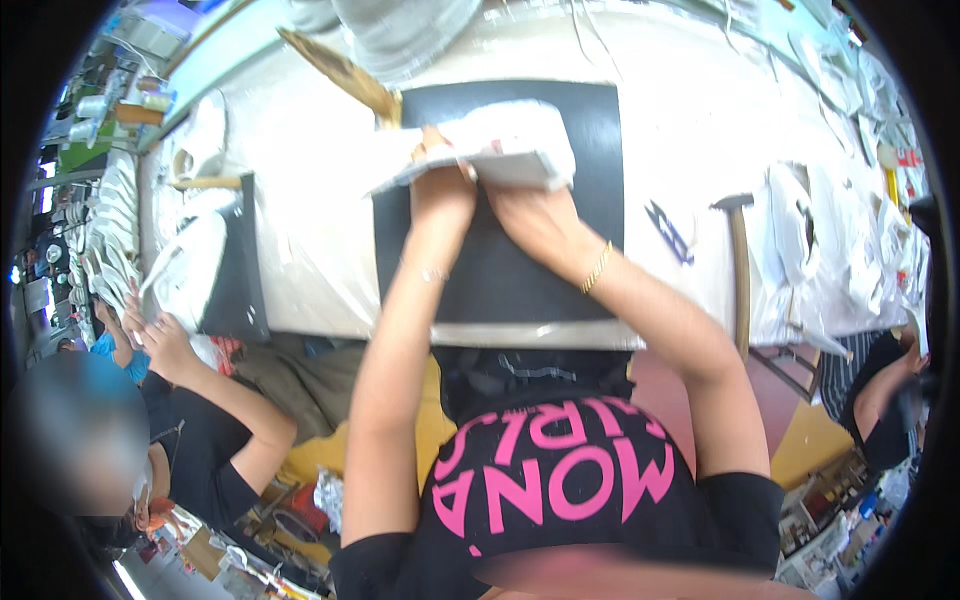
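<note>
On a black mat [500,265] in front of me lies a white shoe upper [522,130], folded or standing up and somewhat blurred. My left hand [443,188] grips its left part, with fingertips showing above the white edge. My right hand [535,212], with a gold bracelet at the wrist, closes on the near edge of the same piece. Most of that hand's fingers are hidden under or behind the white material.
Right of the mat lie blue-handled thread snips [670,233] and a hammer [738,260]. More white uppers [797,225] are piled further right. A wooden piece [340,72] stands behind the mat. At left, a co-worker's hand [165,345] is near white uppers [188,265].
</note>
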`<action>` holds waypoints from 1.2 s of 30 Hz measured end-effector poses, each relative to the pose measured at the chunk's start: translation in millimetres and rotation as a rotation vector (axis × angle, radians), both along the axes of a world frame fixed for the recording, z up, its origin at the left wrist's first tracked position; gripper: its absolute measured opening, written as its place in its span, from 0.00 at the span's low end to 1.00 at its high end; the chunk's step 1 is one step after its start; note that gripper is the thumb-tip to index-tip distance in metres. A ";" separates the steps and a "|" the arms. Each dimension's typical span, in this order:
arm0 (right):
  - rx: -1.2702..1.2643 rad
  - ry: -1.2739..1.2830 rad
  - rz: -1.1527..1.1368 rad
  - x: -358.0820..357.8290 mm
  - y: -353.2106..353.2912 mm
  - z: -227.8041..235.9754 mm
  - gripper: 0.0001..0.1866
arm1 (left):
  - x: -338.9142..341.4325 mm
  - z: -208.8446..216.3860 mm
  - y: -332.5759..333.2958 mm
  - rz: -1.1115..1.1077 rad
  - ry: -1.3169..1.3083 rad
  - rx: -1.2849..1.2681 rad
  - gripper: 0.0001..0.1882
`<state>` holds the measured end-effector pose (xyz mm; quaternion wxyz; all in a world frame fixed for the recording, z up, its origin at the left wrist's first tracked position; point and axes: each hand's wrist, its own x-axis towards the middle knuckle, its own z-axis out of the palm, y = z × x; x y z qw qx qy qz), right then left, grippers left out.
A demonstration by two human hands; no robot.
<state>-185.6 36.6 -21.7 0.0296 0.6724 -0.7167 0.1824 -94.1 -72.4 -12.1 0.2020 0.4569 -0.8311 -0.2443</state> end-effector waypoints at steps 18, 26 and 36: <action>-0.064 -0.051 -0.134 6.2 -35.2 24.0 0.24 | 11.9 10.5 4.0 -0.057 0.042 0.114 0.16; -0.121 -0.057 0.053 -2.4 -11.9 1.5 0.28 | 7.2 5.9 6.5 -0.024 0.082 0.003 0.18; 0.068 0.113 0.011 8.2 -6.2 -4.6 0.28 | 34.9 3.8 15.2 -0.281 -0.094 -0.269 0.27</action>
